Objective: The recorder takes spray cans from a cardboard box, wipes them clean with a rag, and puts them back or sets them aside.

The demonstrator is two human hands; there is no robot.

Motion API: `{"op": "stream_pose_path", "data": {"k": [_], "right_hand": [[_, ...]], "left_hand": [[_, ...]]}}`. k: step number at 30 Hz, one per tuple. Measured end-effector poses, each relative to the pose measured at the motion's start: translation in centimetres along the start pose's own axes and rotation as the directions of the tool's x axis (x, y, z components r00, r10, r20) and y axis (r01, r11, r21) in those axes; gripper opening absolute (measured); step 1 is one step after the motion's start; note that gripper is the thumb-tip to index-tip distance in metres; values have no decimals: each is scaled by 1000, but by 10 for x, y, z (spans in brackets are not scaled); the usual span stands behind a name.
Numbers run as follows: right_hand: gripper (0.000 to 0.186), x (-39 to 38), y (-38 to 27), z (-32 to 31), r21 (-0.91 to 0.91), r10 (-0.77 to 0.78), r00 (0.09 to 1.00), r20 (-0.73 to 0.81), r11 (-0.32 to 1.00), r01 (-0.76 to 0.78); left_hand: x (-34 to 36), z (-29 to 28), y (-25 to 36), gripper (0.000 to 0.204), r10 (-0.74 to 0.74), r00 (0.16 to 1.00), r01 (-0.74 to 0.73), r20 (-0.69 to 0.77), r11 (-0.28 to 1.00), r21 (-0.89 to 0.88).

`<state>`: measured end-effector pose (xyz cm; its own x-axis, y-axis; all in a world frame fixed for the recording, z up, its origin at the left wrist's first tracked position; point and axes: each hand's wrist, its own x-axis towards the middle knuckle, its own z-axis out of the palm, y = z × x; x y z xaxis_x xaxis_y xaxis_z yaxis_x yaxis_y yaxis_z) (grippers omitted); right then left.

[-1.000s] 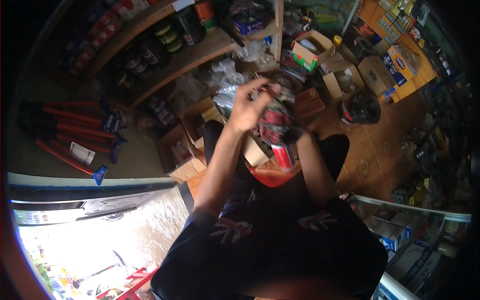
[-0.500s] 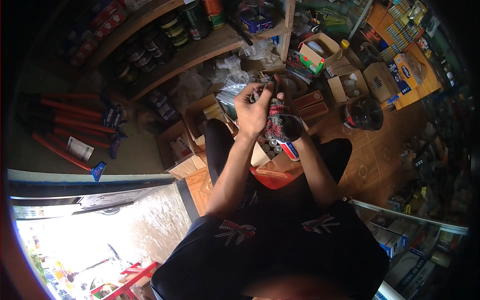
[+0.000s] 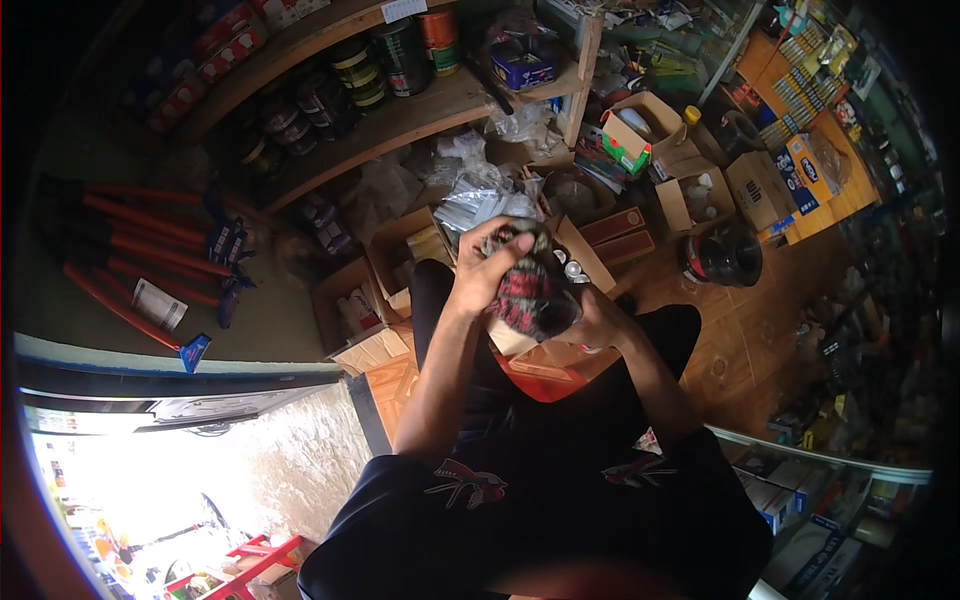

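A knitted-looking cloth (image 3: 527, 290), patterned in red, grey and black, is bunched up in front of my lap. My left hand (image 3: 488, 275) is closed on its left side, thumb pressed over the top. My right hand (image 3: 603, 318) is curled at the cloth's lower right edge. Whatever its fingers hold is hidden, though a pale sliver shows beneath them. Just past the cloth, round metallic can tops (image 3: 572, 270) show in an open carton (image 3: 585, 255). Something red (image 3: 545, 383) lies below the cloth, between my legs.
Open cartons (image 3: 395, 245) surround my knees, and clear plastic bags (image 3: 480, 195) lie ahead. Wooden shelves (image 3: 400, 118) with paint cans stand at the far left. Orange-handled tools (image 3: 150, 240) rest on the left ledge. A black round container (image 3: 728, 258) stands on the tiled floor at right.
Both hands and the cloth have come down nearer my lap. My right hand has shifted from the cloth's top to its lower right. A white, red and blue can beneath it is now mostly hidden.
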<state>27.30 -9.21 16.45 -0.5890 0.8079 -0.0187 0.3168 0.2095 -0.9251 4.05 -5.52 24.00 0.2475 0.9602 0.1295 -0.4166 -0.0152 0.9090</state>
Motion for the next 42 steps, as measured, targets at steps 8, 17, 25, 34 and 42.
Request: {"op": "stream_pose_path", "data": {"k": [8,17,25,34,42], "right_hand": [[43,-4,-47,2,582,-39,808,588,714,-389],[59,8,-66,6,-535,39,938,-344,813,-230],[53,3,-98,-2,370,176,836,519,836,-405],[34,7,-81,20,368,-167,977,133,924,108],[54,7,-49,10,-685,-320,844,-431,725,-75]], "left_hand": [[4,-3,29,26,165,811,-16,561,965,-261],[13,5,17,24,10,959,17,-284,995,94],[-20,-13,40,27,111,932,-64,345,987,-145],[-20,-3,25,30,250,959,-128,135,803,-582],[-22,22,-4,35,-97,747,-146,-658,941,-304]]}}
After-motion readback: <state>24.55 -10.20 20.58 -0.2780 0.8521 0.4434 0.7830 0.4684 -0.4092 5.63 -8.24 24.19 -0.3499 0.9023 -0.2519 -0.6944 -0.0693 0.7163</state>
